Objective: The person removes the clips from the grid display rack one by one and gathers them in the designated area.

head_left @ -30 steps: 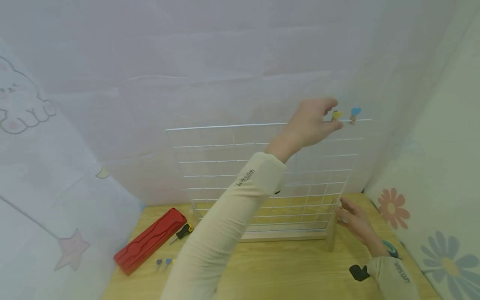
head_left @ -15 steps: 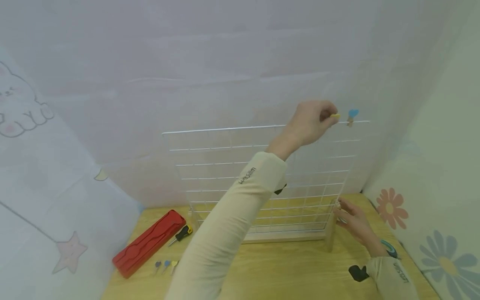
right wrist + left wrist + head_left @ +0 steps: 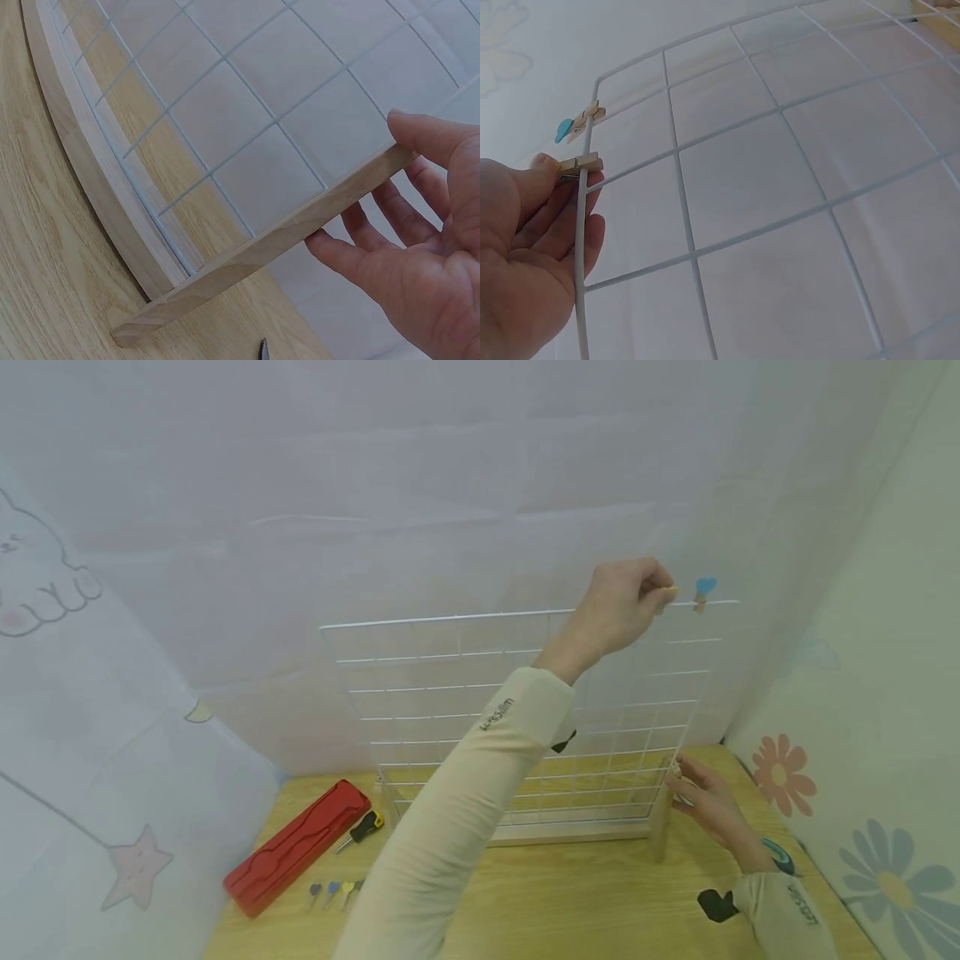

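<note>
My left hand (image 3: 621, 602) is raised at the top wire of a white wire grid panel (image 3: 420, 653), towards its right end. It pinches a small wooden clothespin (image 3: 581, 163) that sits across the wire; only a sliver of its yellow top shows in the head view. Beside it, a clothespin with a blue heart (image 3: 705, 587) is clipped on the same wire. Low at the panel's right side, my right hand (image 3: 708, 800) grips the top of the wooden upright (image 3: 277, 232), fingers and thumb on either side of it. The panel's foot stands in a wooden base (image 3: 570, 835).
On the wooden table (image 3: 540, 902), a red tray (image 3: 296, 852) lies at the left with a screwdriver (image 3: 363, 828) beside it. Several heart-topped clothespins (image 3: 332, 890) lie in a row in front. A teal-and-black object (image 3: 780, 857) lies behind my right wrist.
The left fingers have closed in on the yellow-heart clothespin, which is now turned and mostly covered. My right hand stays at the upright. The head view has shifted slightly.
</note>
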